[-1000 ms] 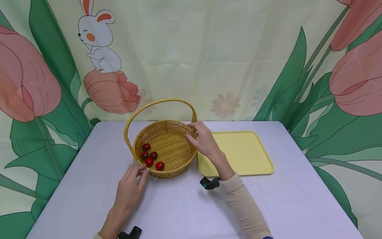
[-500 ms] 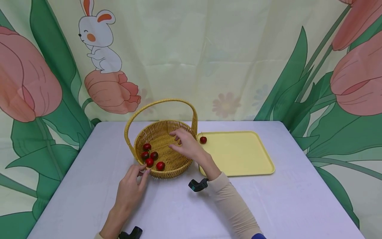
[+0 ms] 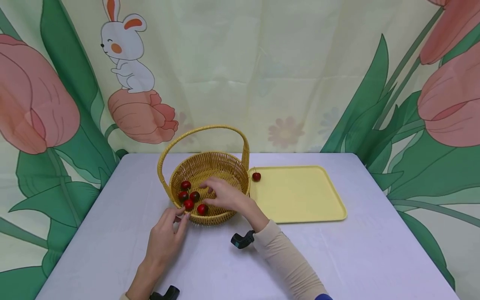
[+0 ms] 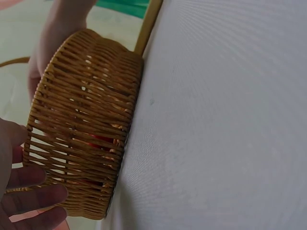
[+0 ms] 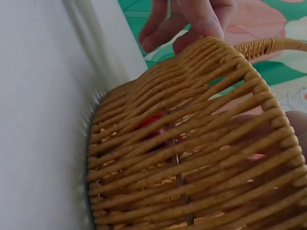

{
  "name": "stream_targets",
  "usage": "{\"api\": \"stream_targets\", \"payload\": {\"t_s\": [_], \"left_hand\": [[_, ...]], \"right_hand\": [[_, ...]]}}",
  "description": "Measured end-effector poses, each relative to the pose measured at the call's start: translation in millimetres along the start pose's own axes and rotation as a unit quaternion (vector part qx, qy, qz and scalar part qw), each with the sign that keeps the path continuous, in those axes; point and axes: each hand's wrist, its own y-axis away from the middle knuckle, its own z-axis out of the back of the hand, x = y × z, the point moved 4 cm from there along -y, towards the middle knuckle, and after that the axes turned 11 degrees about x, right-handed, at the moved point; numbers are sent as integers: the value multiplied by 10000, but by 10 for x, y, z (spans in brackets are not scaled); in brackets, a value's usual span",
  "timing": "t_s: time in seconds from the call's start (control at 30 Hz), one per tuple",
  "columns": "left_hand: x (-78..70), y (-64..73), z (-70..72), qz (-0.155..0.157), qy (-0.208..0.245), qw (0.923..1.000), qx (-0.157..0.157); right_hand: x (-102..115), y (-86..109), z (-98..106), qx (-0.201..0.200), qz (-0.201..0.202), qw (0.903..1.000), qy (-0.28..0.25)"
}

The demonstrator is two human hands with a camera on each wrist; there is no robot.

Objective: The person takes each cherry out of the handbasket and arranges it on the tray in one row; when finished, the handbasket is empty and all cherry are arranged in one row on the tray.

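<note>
A round woven wicker basket point(image 3: 229, 168) with a tall arched handle stands on the table. Several dark red cherries point(image 3: 188, 204) lie inside it, bunched toward the near left. At that side my left hand point(image 3: 163, 237) holds the rim between thumb and fingers; the left wrist view shows its fingers point(image 4: 36, 197) along the outer wall. My right hand point(image 3: 226, 196) reaches over the near right rim into the basket, thumb and forefinger parted, nothing between them, close to the cherries. Through the weave the right wrist view shows a bit of red cherry point(image 5: 152, 122).
Right beside the basket lies a pale yellow rectangular tray point(image 3: 300, 196), with one stemmed cherry point(image 3: 256, 176) in its far left corner. A white cloth point(image 3: 375, 233) covers the table. Behind hangs a printed curtain point(image 3: 225, 83) with tulips and a rabbit.
My right hand let go of a cherry at the tray's far left corner, then moved left and down into the basket. My left hand has stayed at the rim.
</note>
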Motion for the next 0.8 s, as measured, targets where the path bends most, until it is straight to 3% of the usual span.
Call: {"api": "stream_targets", "payload": {"t_s": [0.3,0.6,0.8], "left_hand": [[-19,1,10,39,30,10000,12],[-4,3,2,52,63,10000,23],[2,4,-3,26,31,10000,13]], "right_hand": [[16,-40,-90,808,95,9966,133],[-1,-97,-149,1237,478,9904,401],[-6,-114,-178,1487,445,9872,378]]}}
